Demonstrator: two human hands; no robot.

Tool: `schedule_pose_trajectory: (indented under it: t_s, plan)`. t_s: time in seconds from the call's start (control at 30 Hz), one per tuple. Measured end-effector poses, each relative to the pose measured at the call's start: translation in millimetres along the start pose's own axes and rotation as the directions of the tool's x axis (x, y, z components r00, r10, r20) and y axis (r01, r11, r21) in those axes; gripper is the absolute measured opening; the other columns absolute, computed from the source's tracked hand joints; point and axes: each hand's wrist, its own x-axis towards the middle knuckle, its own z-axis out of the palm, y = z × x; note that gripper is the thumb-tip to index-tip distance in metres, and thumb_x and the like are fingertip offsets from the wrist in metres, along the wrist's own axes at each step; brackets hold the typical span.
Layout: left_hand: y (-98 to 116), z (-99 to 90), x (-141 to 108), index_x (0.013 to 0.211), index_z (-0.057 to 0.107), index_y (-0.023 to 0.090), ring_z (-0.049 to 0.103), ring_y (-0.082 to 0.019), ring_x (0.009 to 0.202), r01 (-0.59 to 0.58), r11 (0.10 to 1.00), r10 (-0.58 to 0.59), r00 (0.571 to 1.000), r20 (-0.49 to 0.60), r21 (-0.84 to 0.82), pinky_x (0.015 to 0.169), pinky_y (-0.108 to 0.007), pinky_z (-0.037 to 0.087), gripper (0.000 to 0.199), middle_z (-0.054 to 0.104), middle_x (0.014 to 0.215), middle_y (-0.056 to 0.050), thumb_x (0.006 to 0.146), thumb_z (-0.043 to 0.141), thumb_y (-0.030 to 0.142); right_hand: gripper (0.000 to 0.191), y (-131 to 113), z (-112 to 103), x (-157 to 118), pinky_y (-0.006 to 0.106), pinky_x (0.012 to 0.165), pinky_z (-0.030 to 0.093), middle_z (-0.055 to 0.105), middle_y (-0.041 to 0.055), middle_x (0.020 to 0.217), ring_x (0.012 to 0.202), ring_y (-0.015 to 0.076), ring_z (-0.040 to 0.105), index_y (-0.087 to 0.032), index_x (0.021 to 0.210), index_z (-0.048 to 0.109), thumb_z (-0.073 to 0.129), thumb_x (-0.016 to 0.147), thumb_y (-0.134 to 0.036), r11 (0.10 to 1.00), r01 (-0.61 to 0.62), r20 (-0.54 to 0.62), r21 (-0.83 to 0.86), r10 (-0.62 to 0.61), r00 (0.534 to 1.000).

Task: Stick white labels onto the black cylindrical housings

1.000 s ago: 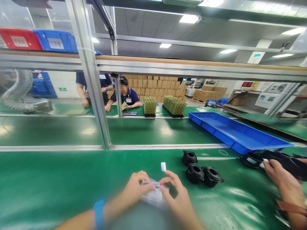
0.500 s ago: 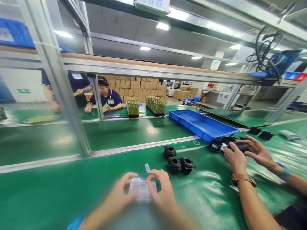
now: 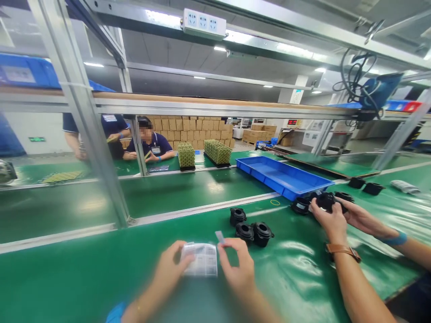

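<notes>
One label seems free in our right hand, now off the label sheet whose left edge our left hand grips

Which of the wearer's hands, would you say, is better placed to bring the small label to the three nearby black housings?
Probably the right hand: it pinches the small label and is nearer the three black housings, while the left hand holds the label sheet.
</notes>
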Motion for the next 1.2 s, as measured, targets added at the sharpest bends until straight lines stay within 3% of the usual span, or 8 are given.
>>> schedule_pose_trajectory:
  t_s: [0.2, 0.33, 0.6, 0.7, 0.77, 0.9, 1.0, 1.2]
  plan:
    - [-12, -11.2, 12, 0.101, 0.061, 0.02, 0.057, -0.029, 0.102, 0.032, 0.999, -0.026, 0.989, -0.144, 0.038, 0.094, -0.043, 0.04, 0.03, 0.065, 0.106, -0.009, 0.083, 0.059, 0.044, 0.073, 46, -32, 22, 0.065, 0.104, 0.026, 0.042, 0.0253, 0.137, 0.13, 0.041, 0.037, -0.011, 0.147, 0.028, 0.066, 0.088, -0.03, 0.956, -0.123, -0.068, -0.267, 0.109, 0.992]
    - [-20, -7.8, 18, 0.114, 0.058, 0.02, 0.055, -0.03, 0.109, 0.003, 0.999, 0.004, 0.992, -0.129, 0.053, 0.098, -0.047, 0.039, 0.042, 0.062, 0.114, -0.01, 0.076, 0.066, 0.037, 0.071, 64, -44, 28, 0.065, 0.109, 0.017, 0.043, 0.02, 0.142, 0.131, 0.0404, 0.038, -0.017, 0.146, 0.036, 0.066, 0.082, -0.027, 0.942, -0.115, 0.077, -0.315, 0.147, 0.986]
    - [-2, -10.3, -1, 0.127, 0.047, 0.018, 0.041, -0.032, 0.126, -0.208, 0.97, 0.239, 0.908, -0.344, 0.126, 0.11, -0.052, 0.029, 0.058, 0.047, 0.129, -0.015, 0.076, 0.066, 0.037, 0.078, 56, -42, 26, 0.058, 0.101, 0.039, 0.046, 0.0151, 0.135, 0.115, 0.0362, 0.056, -0.027, 0.148, 0.03, 0.068, 0.081, -0.037, 0.938, -0.311, 0.128, -0.154, 0.33, 0.935]
    - [27, -12.0, -19, 0.12, 0.05, 0.02, 0.053, -0.027, 0.112, -0.153, 0.974, 0.124, 0.977, -0.171, -0.166, 0.105, -0.047, 0.036, 0.042, 0.053, 0.117, -0.012, 0.085, 0.058, 0.043, 0.079, 31, -36, 30, 0.049, 0.09, 0.051, 0.049, 0.0174, 0.133, 0.108, 0.0321, 0.063, -0.027, 0.151, 0.015, 0.06, 0.09, -0.049, 0.912, -0.406, 0.211, 0.066, 0.385, 0.899]
    - [50, -10.6, -29, 0.12, 0.049, 0.019, 0.062, -0.025, 0.095, 0.117, 0.867, -0.069, 0.991, 0.116, -0.484, 0.093, -0.044, 0.045, 0.046, 0.057, 0.108, -0.01, 0.088, 0.054, 0.053, 0.077, 8, -28, 36, 0.045, 0.088, 0.053, 0.049, 0.0177, 0.136, 0.112, 0.0314, 0.062, -0.029, 0.15, 0.016, 0.059, 0.091, -0.054, 0.789, -0.519, 0.387, 0.329, 0.388, 0.836]
    - [90, -12.6, -42, 0.117, 0.052, 0.01, 0.068, -0.022, 0.077, 0.531, 0.322, -0.181, 0.847, 0.499, -0.784, 0.075, -0.033, 0.051, 0.061, 0.063, 0.098, -0.014, 0.089, 0.045, 0.064, 0.096, -38, -3, 54, 0.044, 0.093, 0.049, 0.043, 0.0166, 0.139, 0.112, 0.0312, 0.06, -0.029, 0.146, 0.022, 0.08, 0.075, -0.055, 0.462, -0.704, 0.671, 0.539, 0.27, 0.691]
    - [107, -22.2, -48, 0.115, 0.055, 0.005, 0.069, -0.019, 0.074, 0.52, 0.13, -0.217, 0.845, 0.488, -0.844, 0.073, -0.026, 0.051, 0.053, 0.066, 0.087, -0.014, 0.097, 0.039, 0.053, 0.094, -56, 20, 64, 0.044, 0.09, 0.049, 0.049, 0.0167, 0.13, 0.106, 0.0298, 0.063, -0.024, 0.144, 0.026, 0.078, 0.075, -0.059, 0.441, -0.765, 0.773, 0.469, 0.214, 0.597]
    - [99, -36.5, -59, 0.104, 0.062, 0.002, 0.07, -0.021, 0.066, 0.489, 0.088, -0.44, 0.801, 0.406, -0.868, 0.06, -0.025, 0.052, 0.065, 0.068, 0.077, -0.014, 0.095, 0.037, 0.06, 0.072, -67, 45, 56, 0.04, 0.085, 0.05, 0.048, 0.0135, 0.13, 0.094, 0.0235, 0.065, -0.025, 0.14, 0.031, 0.064, 0.086, -0.059, 0.498, -0.775, 0.835, 0.389, 0.164, 0.525]
